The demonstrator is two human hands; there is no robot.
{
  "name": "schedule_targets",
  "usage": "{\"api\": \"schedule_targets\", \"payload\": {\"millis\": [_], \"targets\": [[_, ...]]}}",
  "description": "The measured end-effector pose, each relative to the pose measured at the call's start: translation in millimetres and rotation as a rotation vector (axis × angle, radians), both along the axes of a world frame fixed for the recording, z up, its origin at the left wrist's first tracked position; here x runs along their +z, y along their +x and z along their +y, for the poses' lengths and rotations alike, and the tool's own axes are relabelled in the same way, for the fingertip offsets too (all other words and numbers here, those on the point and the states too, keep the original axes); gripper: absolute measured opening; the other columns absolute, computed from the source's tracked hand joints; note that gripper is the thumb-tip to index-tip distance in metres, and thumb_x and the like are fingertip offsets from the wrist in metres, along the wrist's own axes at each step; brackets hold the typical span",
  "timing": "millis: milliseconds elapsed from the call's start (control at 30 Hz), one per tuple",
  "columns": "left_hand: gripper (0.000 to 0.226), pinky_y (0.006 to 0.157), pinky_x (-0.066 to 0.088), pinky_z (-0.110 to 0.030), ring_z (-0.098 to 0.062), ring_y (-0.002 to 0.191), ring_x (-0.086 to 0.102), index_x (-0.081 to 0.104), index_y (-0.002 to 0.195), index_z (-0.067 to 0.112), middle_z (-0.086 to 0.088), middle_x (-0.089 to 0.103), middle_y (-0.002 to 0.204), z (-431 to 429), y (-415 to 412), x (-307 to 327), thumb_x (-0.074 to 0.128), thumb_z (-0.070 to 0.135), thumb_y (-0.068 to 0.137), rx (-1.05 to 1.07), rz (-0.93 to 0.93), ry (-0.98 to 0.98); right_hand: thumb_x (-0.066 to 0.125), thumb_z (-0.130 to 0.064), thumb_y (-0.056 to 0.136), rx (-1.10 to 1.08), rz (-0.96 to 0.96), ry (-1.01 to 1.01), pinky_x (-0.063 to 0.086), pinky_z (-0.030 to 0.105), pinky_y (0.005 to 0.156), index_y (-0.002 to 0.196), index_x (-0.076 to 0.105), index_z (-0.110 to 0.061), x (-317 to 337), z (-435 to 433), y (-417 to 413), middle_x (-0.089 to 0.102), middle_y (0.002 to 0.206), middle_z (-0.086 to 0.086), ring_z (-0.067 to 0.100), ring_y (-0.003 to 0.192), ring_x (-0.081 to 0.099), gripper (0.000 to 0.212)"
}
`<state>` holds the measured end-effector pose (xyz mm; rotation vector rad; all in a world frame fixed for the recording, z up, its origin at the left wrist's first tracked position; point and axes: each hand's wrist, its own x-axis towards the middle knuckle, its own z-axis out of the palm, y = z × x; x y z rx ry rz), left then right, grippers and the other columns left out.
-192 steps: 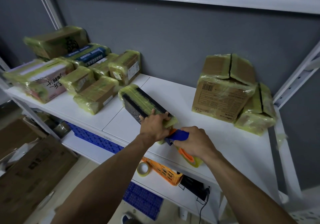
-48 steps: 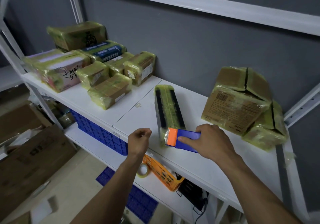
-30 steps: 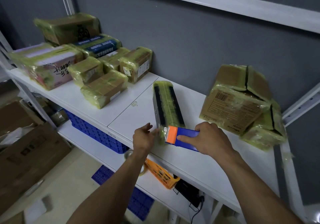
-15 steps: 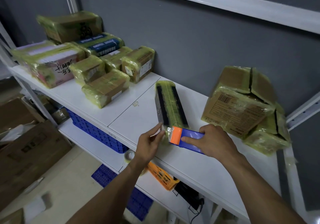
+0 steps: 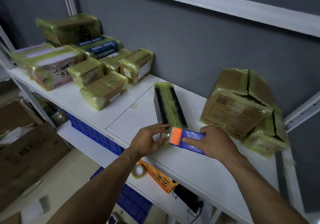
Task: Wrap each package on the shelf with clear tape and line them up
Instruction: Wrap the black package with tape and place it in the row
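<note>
- The long black package (image 5: 168,106) lies flat near the middle of the white shelf (image 5: 135,119); its length runs from the front edge back toward the grey wall (image 5: 190,42); a band of yellowish clear tape covers its top.
- The left hand (image 5: 147,140) grasps the near end of the black package; the fingers lie over the top corner and the thumb sits lower on the end face.
- The right hand (image 5: 214,142) grasps a blue tape dispenser (image 5: 187,141), with the index finger stretched along its side; the dispenser's orange head sits against the near end of the black package, just beside the left thumb.
- To the right, apart from the black package, a large box (image 5: 232,111) wrapped in tape sits tilted close to the wall; a small package (image 5: 265,140), also wrapped, touches it at the lower right.
- On the left part of the shelf a group of wrapped packages (image 5: 103,90) sits close together; some at the back are stacked on others; all carry the same yellowish wrap.
- On the lower shelf (image 5: 103,156) sits a blue crate (image 5: 93,132); further right is an orange basket (image 5: 159,175) with a roll of tape (image 5: 137,171) just beside it.
- Brown cardboard boxes (image 5: 26,154) stand on the floor at the left.
</note>
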<state>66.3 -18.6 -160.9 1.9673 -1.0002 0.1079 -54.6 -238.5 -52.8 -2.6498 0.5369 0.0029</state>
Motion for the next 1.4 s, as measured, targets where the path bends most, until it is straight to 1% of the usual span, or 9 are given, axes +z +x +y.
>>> {"api": "schedule_targets", "payload": {"millis": [133,267,467,700,867,1100,1233,1333,1400], "targets": [[0.031,0.102,0.053,-0.041,-0.014,0.13,0.058,0.078,0.111,0.013,0.002,0.069,0.13,1,-4,1,0.082,0.013,0.08,0.001,0.01,-0.041,0.073,-0.085,0.06,0.0,0.014,0.002,0.033,0.022,0.045,0.057,0.046,-0.021,7,-3,-4,0.054,0.051,-0.026,0.005,0.042,0.05,0.069],[0.028,0.104,0.052,-0.04,-0.017,0.129,0.059,0.078,0.106,0.008,-0.002,0.069,0.13,9,-1,7,0.084,0.008,0.079,-0.018,0.026,-0.05,0.077,-0.084,0.06,0.011,0.044,-0.056,0.032,0.02,0.044,0.062,0.051,-0.022,18,-9,-4,0.053,0.051,-0.006,0.005,0.047,0.053,0.066],[0.018,0.094,0.051,-0.029,-0.013,0.112,0.059,0.074,0.097,0.015,0.003,0.06,0.122,12,-13,12,0.081,0.016,0.081,-0.058,-0.115,-0.026,0.078,-0.081,0.063,0.056,0.104,-0.137,0.035,0.021,0.046,0.067,0.053,-0.023,27,-7,-6,0.058,0.063,-0.008,0.005,0.057,0.058,0.063],[0.039,0.084,0.051,-0.032,-0.018,0.104,0.055,0.07,0.125,0.019,-0.002,0.062,0.11,11,-28,1,0.074,0.021,0.087,-0.015,-0.208,0.054,0.076,-0.082,0.065,0.046,0.118,-0.161,0.031,0.02,0.044,0.067,0.053,-0.023,22,-3,-10,0.057,0.063,-0.007,0.003,0.053,0.054,0.063],[0.028,0.076,0.057,-0.034,-0.017,0.104,0.058,0.078,0.114,0.022,0.001,0.064,0.108,10,-26,6,0.071,0.039,0.093,0.031,-0.237,0.093,0.076,-0.083,0.063,0.044,0.103,-0.102,0.029,0.021,0.045,0.061,0.043,-0.026,17,-2,-10,0.046,0.054,-0.007,0.003,0.049,0.047,0.066],[0.024,0.077,0.056,-0.031,-0.02,0.095,0.062,0.077,0.108,0.014,-0.003,0.068,0.104,11,-23,21,0.063,0.027,0.094,-0.007,-0.259,0.131,0.074,-0.087,0.06,0.025,0.054,-0.025,0.026,0.011,0.04,0.062,0.046,-0.029,15,-4,-15,0.046,0.045,-0.013,-0.001,0.041,0.048,0.064],[0.019,0.082,0.055,-0.033,-0.02,0.098,0.063,0.077,0.11,0.015,-0.003,0.066,0.106,25,-15,20,0.073,0.017,0.091,0.024,-0.254,0.141,0.074,-0.088,0.057,0.01,0.041,-0.087,0.029,0.017,0.042,0.059,0.048,-0.024,23,-13,-18,0.052,0.047,-0.012,0.002,0.043,0.048,0.068],[0.025,0.08,0.056,-0.036,-0.02,0.098,0.061,0.075,0.116,0.018,-0.003,0.064,0.106,27,-16,18,0.073,0.014,0.092,0.038,-0.254,0.169,0.077,-0.081,0.064,0.038,0.091,-0.137,0.038,0.018,0.046,0.071,0.055,-0.023,26,-18,-17,0.058,0.064,-0.01,0.003,0.058,0.059,0.063],[0.041,0.073,0.056,-0.036,-0.021,0.096,0.057,0.067,0.132,0.024,-0.004,0.06,0.105,26,-18,17,0.071,0.012,0.093,0.031,-0.254,0.23,0.077,-0.08,0.066,0.05,0.109,-0.142,0.04,0.019,0.048,0.074,0.056,-0.022,25,-18,-14,0.061,0.071,-0.01,0.004,0.062,0.061,0.061]]}}
